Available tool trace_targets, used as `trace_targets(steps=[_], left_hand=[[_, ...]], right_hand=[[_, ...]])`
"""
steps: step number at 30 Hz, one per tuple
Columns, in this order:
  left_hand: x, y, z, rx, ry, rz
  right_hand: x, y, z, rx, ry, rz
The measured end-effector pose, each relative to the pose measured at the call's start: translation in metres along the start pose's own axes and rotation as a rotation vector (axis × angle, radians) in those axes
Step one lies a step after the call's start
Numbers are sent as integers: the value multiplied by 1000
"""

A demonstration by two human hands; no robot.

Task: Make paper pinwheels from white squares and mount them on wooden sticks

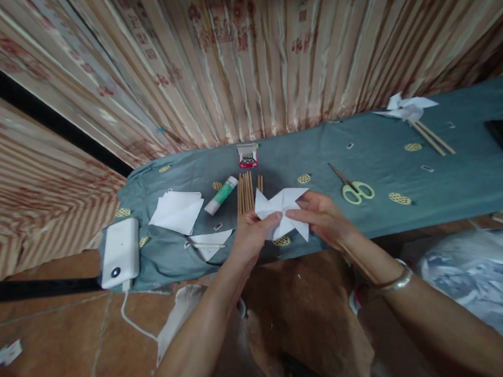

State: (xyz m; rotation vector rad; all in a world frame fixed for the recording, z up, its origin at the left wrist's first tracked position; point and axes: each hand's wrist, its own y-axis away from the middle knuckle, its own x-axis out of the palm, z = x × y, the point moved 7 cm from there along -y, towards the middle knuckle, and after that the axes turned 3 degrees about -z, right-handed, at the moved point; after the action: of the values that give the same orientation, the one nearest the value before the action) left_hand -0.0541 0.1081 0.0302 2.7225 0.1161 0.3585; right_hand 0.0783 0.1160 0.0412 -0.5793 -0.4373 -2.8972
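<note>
The pinwheel [289,199] pointed tips toward about 10, 2, 5 and 8 o'clock; left fingers [273,219] pinched it at 9, right fingers [299,215] at 3.

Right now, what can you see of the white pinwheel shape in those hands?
The white pinwheel shape looks like folded paper, its pointed blades spreading around the middle. The left hand and right hand hold it from either side over the green cloth, both thumbs near its centre. Any fastening there can't be made out.
</note>
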Motion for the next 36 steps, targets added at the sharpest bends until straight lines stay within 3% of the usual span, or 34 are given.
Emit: trace_targets(steps=[14, 27, 36], left_hand=[[1, 2, -3, 13, 45, -14], [-1, 1, 2, 31, -17, -13], [-2, -1, 4, 46, -6, -32]], right_hand=[[1, -8, -7, -29, -34, -13], [-4, -8, -5, -88, 64, -33], [-5, -4, -3, -60, 41, -53]])
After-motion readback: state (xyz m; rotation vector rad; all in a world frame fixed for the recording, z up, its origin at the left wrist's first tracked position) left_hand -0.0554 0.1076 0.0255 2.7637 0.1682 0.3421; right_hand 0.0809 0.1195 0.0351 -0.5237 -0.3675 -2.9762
